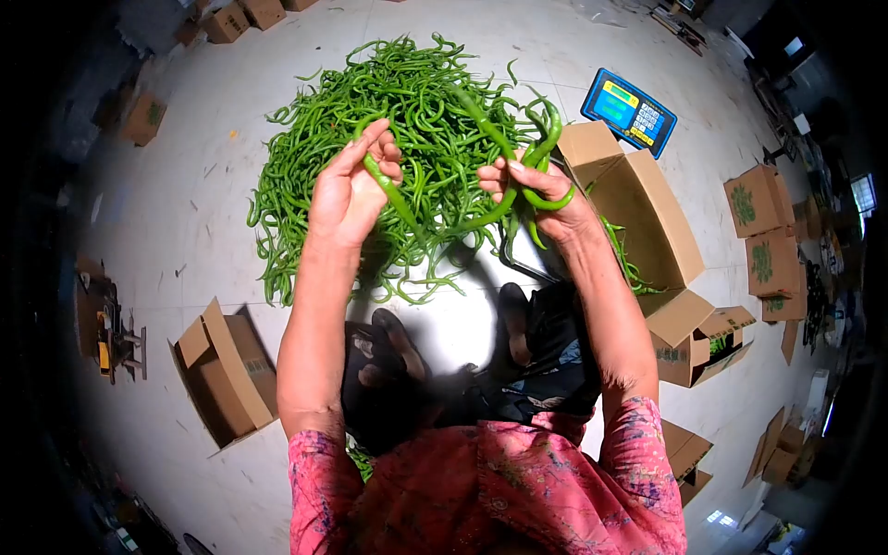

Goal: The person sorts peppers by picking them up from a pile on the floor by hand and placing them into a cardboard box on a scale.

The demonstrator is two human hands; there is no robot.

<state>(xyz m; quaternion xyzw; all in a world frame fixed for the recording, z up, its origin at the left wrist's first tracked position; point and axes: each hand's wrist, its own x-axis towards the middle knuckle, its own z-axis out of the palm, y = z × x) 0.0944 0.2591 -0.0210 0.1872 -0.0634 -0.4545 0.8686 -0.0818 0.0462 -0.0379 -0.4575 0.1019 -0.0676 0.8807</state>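
My left hand (353, 180) is closed on one long green chili pepper (396, 200), which slants down from the fingers toward the middle. Opposite it, my right hand (546, 190) grips a small bunch of long, curved green chili peppers (549, 139), their ends sticking out above and below the fingers. Beyond and beneath both hands a big heap of green chili peppers (314, 185) spreads over the floor. Close by my right forearm stands an open cardboard box (659, 217), with some peppers showing at its near left side.
A blue scale display with a keypad (631, 111) is just behind the open box. Another open carton (222, 375) lies at the left, and a smaller carton (703, 347) with green inside is at the right. Stacked boxes (763, 240) stand farther right. My shoes (398, 342) are below the heap.
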